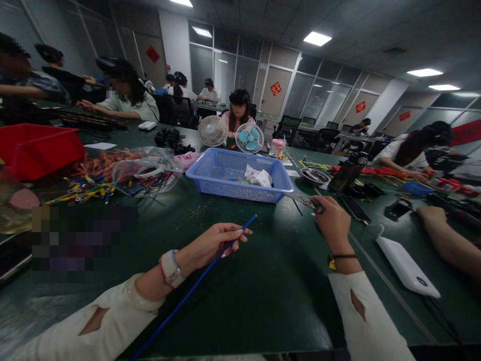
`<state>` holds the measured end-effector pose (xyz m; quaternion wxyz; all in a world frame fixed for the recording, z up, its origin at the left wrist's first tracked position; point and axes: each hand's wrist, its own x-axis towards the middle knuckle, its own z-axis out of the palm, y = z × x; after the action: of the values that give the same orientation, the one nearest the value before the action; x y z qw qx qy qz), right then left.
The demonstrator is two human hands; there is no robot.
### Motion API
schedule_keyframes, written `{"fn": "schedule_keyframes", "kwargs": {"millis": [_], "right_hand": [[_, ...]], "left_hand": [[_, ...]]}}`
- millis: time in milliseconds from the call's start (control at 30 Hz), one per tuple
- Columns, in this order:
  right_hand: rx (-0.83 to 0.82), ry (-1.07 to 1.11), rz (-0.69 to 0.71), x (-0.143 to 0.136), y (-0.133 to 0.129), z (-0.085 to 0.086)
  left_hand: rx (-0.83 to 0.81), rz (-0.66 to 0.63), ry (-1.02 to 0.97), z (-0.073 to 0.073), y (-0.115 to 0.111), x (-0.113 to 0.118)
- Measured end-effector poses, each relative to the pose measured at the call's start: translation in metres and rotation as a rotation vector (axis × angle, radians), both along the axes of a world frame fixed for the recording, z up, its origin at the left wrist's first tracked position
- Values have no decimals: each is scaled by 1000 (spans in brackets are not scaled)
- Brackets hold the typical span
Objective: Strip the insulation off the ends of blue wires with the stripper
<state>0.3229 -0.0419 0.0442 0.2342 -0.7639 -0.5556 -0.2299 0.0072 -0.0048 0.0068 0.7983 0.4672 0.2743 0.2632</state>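
Between thumb and fingers, my left hand (216,244) pinches a blue wire (195,287) near its upper end. The wire's bare tip points up and right, and its long tail runs down to the table's near edge. My right hand (332,223) is closed around a pair of metal pliers (308,202), whose jaws point left towards the basket; the fist hides most of the handles. A short dark blue piece of wire (297,208) shows just below the jaws. Ahead of both hands stands a blue plastic basket (240,193) with white crumpled material and small coloured scraps inside.
Loose copper strands (195,214) lie before the basket. Wires with ring terminals (93,188) and a red bin (41,150) are at left. Two small fans (212,131) stand behind. A metal bowl (314,176), a white power bank (408,265) and another person's arm (451,235) are at right.
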Motion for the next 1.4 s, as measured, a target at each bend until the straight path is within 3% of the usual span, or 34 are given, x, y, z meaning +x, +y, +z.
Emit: {"fn": "schedule_keyframes", "kwargs": {"millis": [400,600,833,1300,1400], "right_hand": [[-175,-59,-304,-6,6,-3],[-260,-76,-376,-8,13,-6],[-164,-118,-323,-8,13,-10],[-157,-21,-305,-2,11,-10],[-143,33,-237,-1,11,-10]], "left_hand": [[7,-1,30,2,-6,4],[15,-24,26,3,-7,4],[12,-21,30,4,-8,4],[15,-29,48,2,-7,4],[18,-31,45,2,-7,4]]}}
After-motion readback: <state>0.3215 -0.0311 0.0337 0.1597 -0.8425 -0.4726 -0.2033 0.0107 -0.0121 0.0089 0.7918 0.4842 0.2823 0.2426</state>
